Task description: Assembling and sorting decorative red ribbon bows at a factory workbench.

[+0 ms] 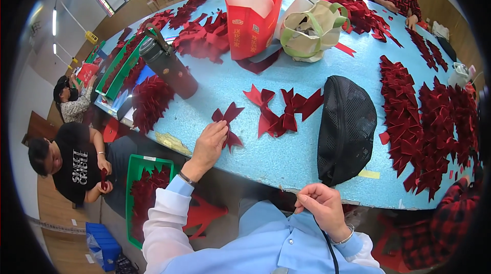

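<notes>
My left hand [208, 145] reaches over the table's near edge, its fingers closed on the side of a dark red velvet bow [232, 114]. A little to the right of that bow lie more red bows [276, 115], close together on the blue tabletop. Just off the table edge, in front of my shirt, my right hand [324, 209] is closed in a pinch. Whatever its fingertips hold, if anything, is too small to make out. A black mesh pouch [347, 131] lies on the table just beyond my right hand.
A dark flask [169, 67], a red paper bucket [250, 23] and a cream tote bag [312, 33] stand on the blue table [204, 90]. Heaps of red bows [404, 120] cover its right side. A green crate [148, 164] sits at left beside a seated person [76, 161].
</notes>
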Available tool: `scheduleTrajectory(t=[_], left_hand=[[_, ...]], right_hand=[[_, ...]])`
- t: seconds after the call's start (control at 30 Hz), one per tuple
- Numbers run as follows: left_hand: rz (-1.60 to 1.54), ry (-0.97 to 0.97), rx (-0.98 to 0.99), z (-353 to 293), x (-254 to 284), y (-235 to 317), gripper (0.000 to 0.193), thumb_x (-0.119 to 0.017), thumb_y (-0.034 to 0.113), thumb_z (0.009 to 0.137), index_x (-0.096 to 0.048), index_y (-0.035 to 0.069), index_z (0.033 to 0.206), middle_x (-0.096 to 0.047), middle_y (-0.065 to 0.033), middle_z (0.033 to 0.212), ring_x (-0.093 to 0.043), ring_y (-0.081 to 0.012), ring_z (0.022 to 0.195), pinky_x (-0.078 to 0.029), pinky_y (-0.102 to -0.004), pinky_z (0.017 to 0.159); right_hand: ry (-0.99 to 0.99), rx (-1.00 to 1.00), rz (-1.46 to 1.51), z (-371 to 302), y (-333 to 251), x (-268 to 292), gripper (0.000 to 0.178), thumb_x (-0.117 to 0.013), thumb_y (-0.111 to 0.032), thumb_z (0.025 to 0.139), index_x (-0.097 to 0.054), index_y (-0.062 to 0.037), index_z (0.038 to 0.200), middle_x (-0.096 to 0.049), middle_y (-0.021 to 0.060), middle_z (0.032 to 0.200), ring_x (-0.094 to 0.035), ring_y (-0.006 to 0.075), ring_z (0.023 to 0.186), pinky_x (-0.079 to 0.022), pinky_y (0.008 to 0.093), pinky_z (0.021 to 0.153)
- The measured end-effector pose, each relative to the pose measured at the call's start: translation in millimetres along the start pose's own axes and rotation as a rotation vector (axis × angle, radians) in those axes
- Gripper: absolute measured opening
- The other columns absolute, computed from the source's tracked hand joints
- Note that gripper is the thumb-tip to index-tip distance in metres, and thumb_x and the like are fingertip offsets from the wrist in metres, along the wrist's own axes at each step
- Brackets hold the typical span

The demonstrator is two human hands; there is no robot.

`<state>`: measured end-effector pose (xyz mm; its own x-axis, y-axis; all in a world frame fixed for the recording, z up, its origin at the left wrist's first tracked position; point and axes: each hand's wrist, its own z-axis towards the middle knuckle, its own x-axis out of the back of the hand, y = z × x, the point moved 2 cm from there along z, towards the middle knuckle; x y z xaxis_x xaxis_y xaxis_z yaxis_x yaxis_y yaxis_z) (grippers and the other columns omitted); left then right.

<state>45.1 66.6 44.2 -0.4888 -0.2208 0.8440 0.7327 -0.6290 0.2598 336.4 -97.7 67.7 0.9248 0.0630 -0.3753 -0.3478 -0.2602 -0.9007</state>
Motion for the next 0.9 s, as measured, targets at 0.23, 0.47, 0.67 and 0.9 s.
scheduleTrajectory(t=[0.23,0.47,0.67,0.9], left_hand=[[-0.029,-0.064,-0.021,-2,1,-35,0.027,-0.062,0.002,0.078,-0.061,0.0,0.104,-0.058,-0.0147,0.116,-0.054,-0.0335,0.107,-0.045,-0.039,0.092],[-0.067,-0.063,-0.054,-28,23,-39,0.028,-0.063,0.003,0.078,-0.061,0.002,0.106,-0.058,-0.014,0.118,-0.054,-0.0336,0.108,-0.044,-0.0381,0.093],[-0.519,-0.053,0.151,-56,67,-35,0.024,-0.061,0.003,0.081,-0.063,0.003,0.104,-0.059,-0.0145,0.115,-0.056,-0.0294,0.107,-0.044,-0.0345,0.092],[-0.399,0.127,0.261,-65,94,-65,0.02,-0.061,0.005,0.082,-0.063,0.002,0.102,-0.061,-0.0152,0.109,-0.057,-0.0289,0.102,-0.045,-0.0337,0.087]], right_hand=[[0.0,-0.03,0.005,24,15,-23,0.007,-0.056,-0.001,0.086,-0.057,0.0055,0.089,-0.063,0.0107,0.075,-0.062,0.0142,0.064,-0.051,0.0246,0.062],[-0.029,-0.022,-0.013,2,17,-51,0.007,-0.057,-0.001,0.086,-0.057,0.006,0.089,-0.063,0.0106,0.075,-0.062,0.0144,0.065,-0.051,0.0245,0.061],[-0.012,-0.005,-0.075,-43,17,-77,0.006,-0.056,-0.001,0.086,-0.057,0.0055,0.086,-0.063,0.0108,0.073,-0.062,0.0146,0.063,-0.05,0.0251,0.061],[0.059,-0.014,-0.064,-52,30,-100,0.006,-0.056,-0.001,0.086,-0.056,0.005,0.085,-0.062,0.0106,0.073,-0.061,0.0149,0.062,-0.05,0.0247,0.061]])
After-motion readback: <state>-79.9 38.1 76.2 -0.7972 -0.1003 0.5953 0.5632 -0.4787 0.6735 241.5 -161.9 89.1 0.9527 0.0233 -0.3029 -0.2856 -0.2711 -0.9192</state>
